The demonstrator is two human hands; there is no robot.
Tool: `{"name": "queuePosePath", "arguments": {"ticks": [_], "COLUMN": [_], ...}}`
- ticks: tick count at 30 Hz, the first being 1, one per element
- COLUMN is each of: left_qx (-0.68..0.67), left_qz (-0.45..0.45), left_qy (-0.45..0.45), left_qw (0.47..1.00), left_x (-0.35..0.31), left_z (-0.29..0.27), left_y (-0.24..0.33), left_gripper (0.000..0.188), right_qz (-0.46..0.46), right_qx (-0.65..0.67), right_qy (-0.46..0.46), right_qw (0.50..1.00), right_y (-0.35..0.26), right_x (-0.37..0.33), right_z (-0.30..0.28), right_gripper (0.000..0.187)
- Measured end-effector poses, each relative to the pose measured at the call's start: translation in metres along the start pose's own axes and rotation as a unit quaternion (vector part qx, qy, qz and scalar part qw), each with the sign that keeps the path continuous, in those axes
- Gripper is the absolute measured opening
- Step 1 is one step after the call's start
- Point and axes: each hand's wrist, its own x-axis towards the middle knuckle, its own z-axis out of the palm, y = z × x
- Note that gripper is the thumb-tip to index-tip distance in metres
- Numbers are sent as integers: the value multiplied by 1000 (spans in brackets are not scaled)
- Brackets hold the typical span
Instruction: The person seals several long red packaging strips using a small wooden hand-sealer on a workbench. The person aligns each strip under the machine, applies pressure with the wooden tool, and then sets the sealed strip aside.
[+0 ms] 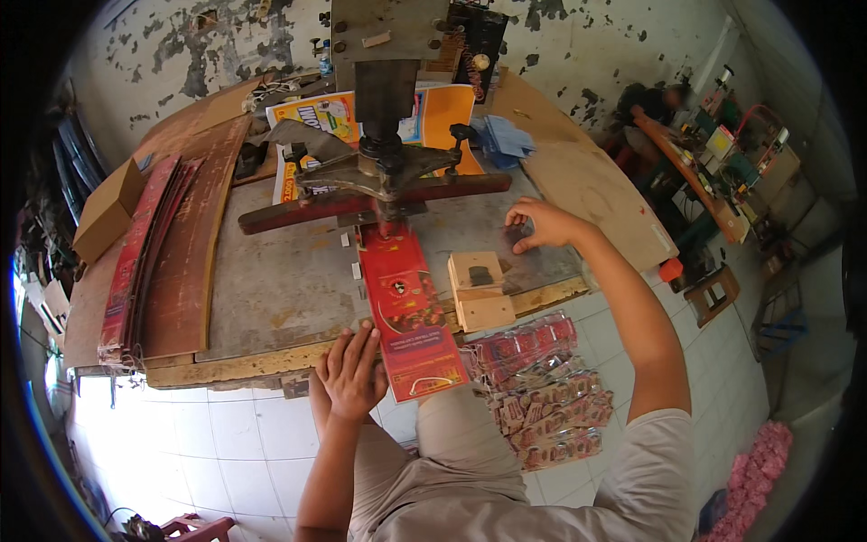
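Observation:
A long red printed sheet [411,316] runs from beneath the press [384,167] over the table's near edge toward my lap. My left hand [350,372] lies beside the sheet's left edge with its fingers stretched out; whether it touches the sheet is hard to tell. Further right, my right hand [544,226] curves its thumb and fingers round a small dark object [517,235], blurred and too indistinct to name. Between that hand and the sheet sits a pale wooden block [481,294] with a dark patch on top. The press's lower tip meets the sheet's far end.
Packed printed strips [542,388] lie below the table edge on the right. Red boards [135,262] and a cardboard box [108,212] occupy the left side. Orange printed sheets [452,117] and a blue stack [504,137] stand behind the press. Another person [646,104] sits at a far-right bench.

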Motion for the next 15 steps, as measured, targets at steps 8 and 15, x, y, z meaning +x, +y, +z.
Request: {"name": "queuePosePath", "arguments": {"ticks": [8, 15], "left_qx": [-10, 1], "left_qz": [2, 5], "left_qy": [4, 0], "left_qw": [1000, 1000], "left_x": [3, 1], "left_z": [0, 6], "left_y": [2, 2], "left_gripper": [59, 56], "right_qz": [116, 86], "right_qx": [-75, -42], "right_qy": [61, 24], "right_qw": [989, 995], "right_y": [6, 33], "right_x": [-28, -70], "right_z": [7, -15], "right_gripper": [86, 107]}}
